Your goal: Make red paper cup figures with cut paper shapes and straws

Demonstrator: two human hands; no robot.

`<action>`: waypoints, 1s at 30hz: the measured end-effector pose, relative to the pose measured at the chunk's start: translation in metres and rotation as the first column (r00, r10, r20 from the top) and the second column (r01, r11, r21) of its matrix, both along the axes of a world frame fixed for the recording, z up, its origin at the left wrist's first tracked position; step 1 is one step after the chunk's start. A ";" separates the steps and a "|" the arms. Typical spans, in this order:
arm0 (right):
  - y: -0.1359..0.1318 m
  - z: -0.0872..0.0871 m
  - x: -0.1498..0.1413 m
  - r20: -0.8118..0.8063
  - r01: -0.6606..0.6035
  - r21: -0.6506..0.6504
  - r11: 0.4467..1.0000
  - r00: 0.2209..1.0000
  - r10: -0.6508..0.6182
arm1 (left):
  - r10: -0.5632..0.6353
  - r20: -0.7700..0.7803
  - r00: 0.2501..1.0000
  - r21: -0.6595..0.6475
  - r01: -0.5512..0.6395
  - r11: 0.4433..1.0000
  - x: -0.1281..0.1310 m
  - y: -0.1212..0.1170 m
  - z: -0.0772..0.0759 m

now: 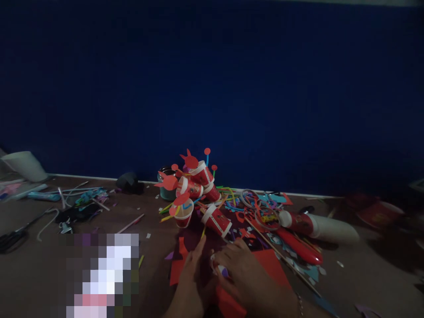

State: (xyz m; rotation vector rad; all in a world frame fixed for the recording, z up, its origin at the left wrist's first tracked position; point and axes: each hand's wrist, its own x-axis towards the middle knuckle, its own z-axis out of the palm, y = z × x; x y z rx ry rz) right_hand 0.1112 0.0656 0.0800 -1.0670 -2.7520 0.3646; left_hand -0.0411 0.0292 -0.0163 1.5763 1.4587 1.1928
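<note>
My left hand (192, 269) is at the front middle, its visible fingers stretched forward. Its fingertips are close to a yellow strip (203, 232) below a tilted red and white paper cup (217, 219). My right hand (240, 267) is beside it, fingers curled round a small white and purple thing (222, 270); its kind is partly hidden. Red paper (271, 265) lies under the right hand, and another red piece (179, 265) is left of the left hand. Behind stand several red paper cups (190, 187) joined together, with red paper ears and discs.
A dark glass jar (168, 190) stands behind the cups. To the right are tape rolls (266, 216), a glossy red object (301, 247), a long thin stick (285, 260) and paper scraps. Black scissors (15, 238) lie far left. A blue wall (212, 88) rises behind the table.
</note>
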 end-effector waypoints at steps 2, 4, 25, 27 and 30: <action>-0.003 -0.008 0.009 -0.102 0.013 -0.021 1.000 0.995 -0.015 | -0.028 0.040 0.999 -0.062 0.030 0.998 -0.001 -0.002 0.003; -0.004 -0.012 0.014 -0.181 0.022 -0.071 0.997 0.983 -0.035 | -0.038 0.062 0.997 -0.112 0.045 0.993 -0.001 -0.003 0.006; 0.002 -0.046 0.013 -0.448 0.035 -0.892 0.451 0.062 -0.892 | -0.022 -0.031 0.999 -0.161 0.017 0.987 0.000 -0.001 0.015; -0.002 -0.051 0.011 -0.474 -0.018 -0.880 0.474 0.043 -0.879 | -0.020 -0.052 0.998 -0.160 0.011 0.987 -0.002 -0.004 0.020; -0.008 -0.054 0.011 -0.500 0.027 -0.862 0.506 0.117 -0.858 | -0.058 -0.133 0.989 -0.105 0.044 0.994 -0.005 -0.015 0.020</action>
